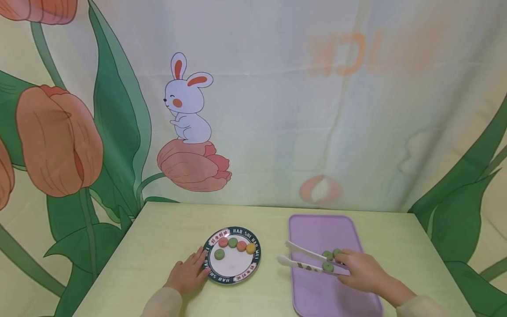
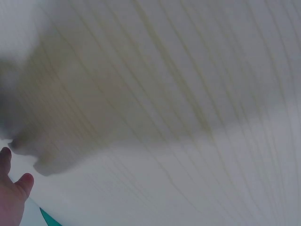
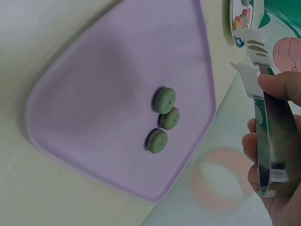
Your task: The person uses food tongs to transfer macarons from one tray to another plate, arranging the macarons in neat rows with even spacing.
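My right hand (image 1: 362,270) grips a pair of tongs (image 3: 277,136) with a metal body and white tips. The tips point left and stand apart with nothing between them. Beneath the tongs, three green macarons (image 3: 164,100) sit close together on a purple tray (image 1: 317,229). At the left, my left hand (image 1: 186,273) lies with fingers spread against the rim of a round plate (image 1: 226,280). Red, green and yellow macarons (image 1: 241,246) rest on that plate, mostly along its far side. In the left wrist view only a few left fingertips (image 2: 24,182) show.
The pale wood-grain table (image 1: 170,233) carries the plate left of the tray. Behind the table hangs a curtain (image 1: 269,132) printed with tulips and a white rabbit.
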### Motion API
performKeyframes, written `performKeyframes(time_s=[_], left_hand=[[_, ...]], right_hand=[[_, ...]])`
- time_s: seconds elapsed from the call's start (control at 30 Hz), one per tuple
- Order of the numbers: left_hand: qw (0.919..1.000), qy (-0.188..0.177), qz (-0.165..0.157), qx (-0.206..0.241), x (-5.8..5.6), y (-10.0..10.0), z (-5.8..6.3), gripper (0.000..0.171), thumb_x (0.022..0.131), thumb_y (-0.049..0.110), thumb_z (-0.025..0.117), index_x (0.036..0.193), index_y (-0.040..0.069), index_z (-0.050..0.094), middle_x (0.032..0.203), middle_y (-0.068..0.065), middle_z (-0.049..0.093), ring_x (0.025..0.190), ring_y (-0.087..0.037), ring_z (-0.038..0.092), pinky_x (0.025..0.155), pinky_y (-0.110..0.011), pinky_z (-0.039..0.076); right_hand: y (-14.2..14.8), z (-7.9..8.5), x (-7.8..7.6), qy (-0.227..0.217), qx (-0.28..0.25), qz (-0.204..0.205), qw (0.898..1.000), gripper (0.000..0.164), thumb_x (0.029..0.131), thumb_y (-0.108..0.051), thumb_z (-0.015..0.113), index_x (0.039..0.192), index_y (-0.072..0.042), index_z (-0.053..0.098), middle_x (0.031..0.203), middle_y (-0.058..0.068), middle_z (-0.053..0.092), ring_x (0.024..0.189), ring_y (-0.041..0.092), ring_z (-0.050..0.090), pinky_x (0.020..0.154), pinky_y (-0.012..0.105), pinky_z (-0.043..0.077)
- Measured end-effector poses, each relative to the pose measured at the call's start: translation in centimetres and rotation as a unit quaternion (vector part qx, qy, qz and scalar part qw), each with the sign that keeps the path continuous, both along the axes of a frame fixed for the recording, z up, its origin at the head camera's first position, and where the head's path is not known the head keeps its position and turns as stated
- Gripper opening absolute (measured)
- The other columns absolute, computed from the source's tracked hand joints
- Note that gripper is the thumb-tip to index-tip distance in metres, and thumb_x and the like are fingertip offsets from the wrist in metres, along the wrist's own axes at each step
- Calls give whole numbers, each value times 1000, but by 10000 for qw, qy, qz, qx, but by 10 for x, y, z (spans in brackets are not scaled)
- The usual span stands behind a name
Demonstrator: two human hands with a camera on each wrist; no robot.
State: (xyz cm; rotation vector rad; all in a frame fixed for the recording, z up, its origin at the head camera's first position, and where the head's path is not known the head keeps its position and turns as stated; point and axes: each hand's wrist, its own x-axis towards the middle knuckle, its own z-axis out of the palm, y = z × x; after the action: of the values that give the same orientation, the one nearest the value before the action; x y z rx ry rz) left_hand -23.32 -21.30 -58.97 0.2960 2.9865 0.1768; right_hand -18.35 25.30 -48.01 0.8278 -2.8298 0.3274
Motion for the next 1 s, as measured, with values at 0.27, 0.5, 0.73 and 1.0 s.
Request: performKeyframes(time_s=[0.27, 0.5, 0.73, 1.0], left_hand=[[10000, -20, -16, -1, -1, 0, -1, 64, 89, 52, 36, 138, 12, 31, 145, -7, 27, 129, -30, 33, 96, -60, 30], [10000, -57, -20, -10, -1, 0, -3, 64, 89, 52, 36, 138, 11, 31, 145, -7, 26, 129, -31, 33, 96, -61, 29], [10000, -35, -20, -23, -2, 0, -3, 64, 89, 52, 35, 138, 11, 31, 145, -7, 27, 129, -31, 33, 96, -60, 30], [10000, -41, -21, 3, -2, 0, -3, 64, 89, 52, 35, 138, 12, 31, 145, -7, 27, 129, -30, 33, 96, -60, 30]], right_hand=[[12, -4, 3, -77, 129, -229, 9996, 21, 63, -22, 70, 81, -15, 62, 72, -10, 52, 57, 1, 43, 45, 19, 35], [21, -6, 7, -182, 231, -387, 9988, 18, 63, -23, 70, 77, -17, 60, 72, -10, 52, 59, 0, 44, 47, 20, 37], [29, -8, 12, -396, 175, -616, 9972, 21, 63, -22, 71, 79, -16, 61, 72, -11, 52, 58, -1, 40, 47, 18, 34], [37, -9, 15, -512, 168, -686, 9962, 21, 63, -22, 72, 80, -13, 61, 74, -9, 54, 59, -1, 41, 48, 18, 35]])
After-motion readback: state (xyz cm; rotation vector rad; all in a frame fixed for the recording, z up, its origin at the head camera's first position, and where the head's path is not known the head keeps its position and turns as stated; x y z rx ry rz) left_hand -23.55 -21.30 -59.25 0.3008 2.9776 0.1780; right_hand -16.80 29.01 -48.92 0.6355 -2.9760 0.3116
